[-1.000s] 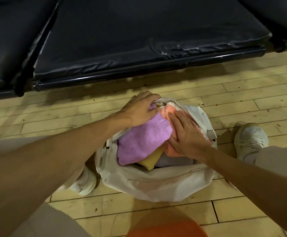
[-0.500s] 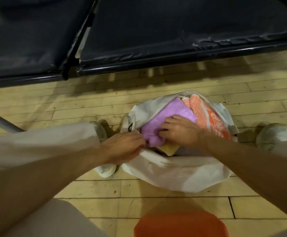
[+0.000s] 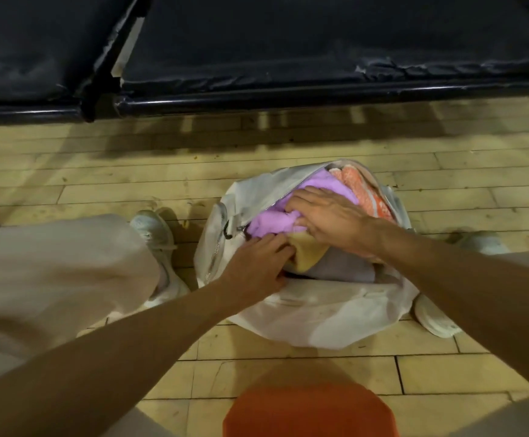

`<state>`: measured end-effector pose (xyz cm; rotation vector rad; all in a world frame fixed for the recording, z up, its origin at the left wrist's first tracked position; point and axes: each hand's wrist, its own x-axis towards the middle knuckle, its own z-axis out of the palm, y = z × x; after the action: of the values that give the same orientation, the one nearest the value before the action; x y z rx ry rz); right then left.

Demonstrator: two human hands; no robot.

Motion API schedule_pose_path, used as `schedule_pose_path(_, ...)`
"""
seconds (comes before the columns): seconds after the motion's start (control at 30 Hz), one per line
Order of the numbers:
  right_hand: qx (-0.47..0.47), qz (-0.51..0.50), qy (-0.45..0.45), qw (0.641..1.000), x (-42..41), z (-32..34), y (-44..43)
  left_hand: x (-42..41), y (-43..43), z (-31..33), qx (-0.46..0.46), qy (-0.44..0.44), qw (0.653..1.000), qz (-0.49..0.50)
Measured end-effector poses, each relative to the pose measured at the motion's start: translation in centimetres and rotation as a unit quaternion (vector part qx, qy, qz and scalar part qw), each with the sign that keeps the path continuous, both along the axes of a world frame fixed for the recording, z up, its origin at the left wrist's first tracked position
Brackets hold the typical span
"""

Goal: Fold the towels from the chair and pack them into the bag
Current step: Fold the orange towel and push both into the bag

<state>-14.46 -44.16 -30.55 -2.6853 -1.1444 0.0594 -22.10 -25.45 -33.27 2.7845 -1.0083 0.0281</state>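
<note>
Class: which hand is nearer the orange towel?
Right. The right hand presses the purple towel beside the orange towel; the left hand is farther, at the yellow towel.

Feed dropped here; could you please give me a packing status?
Right hand pressing purple towel. Left hand on yellow towel, grip unclear. Bag unzipped, towels bulging. Nothing blocking.

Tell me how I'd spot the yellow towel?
Find the white bag on the wooden floor before the dark chairs. In its open top, the yellow towel peeks out at the near edge, next to the purple towel. It is the only yellow one there.
</note>
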Motion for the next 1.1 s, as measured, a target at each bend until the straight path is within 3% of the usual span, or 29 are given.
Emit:
schedule_pose_path(0.17,0.006,-0.042,0.027,0.999,-0.4,0.2,-0.3,0.8,-0.6,0.0,0.004,-0.112,0.992,0.064)
schedule_pose_path(0.27,-0.001,-0.012,0.029,1.0,-1.1,0.9,-0.5,0.6,-0.2,-0.4,-0.01,-0.147,0.989,0.029)
schedule_pose_path(0.43,-0.056,0.068,-0.007,0.996,-2.3,0.5,-1.8,2.2,3.2,1.1,-0.004,-0.102,0.993,-0.062)
schedule_pose_path(0.6,-0.122,0.075,-0.042,0.989,-4.1,0.9,0.1,2.1,4.5,2.3,0.03,-0.006,0.997,-0.065)
schedule_pose_path(0.77,-0.11,0.062,-0.086,0.988,-4.4,-0.9,1.4,1.2,5.9,2.3,0.007,-0.055,0.996,-0.071)
schedule_pose_path(0.93,-0.124,0.042,0.001,0.991,-3.1,1.1,2.5,0.2,8.7,2.7,0.097,-0.051,0.977,-0.183)
schedule_pose_path(1.1,-0.142,-0.039,0.076,0.986,-4.1,1.5,5.0,-0.9,7.9,3.3,0.019,-0.092,0.977,-0.194)
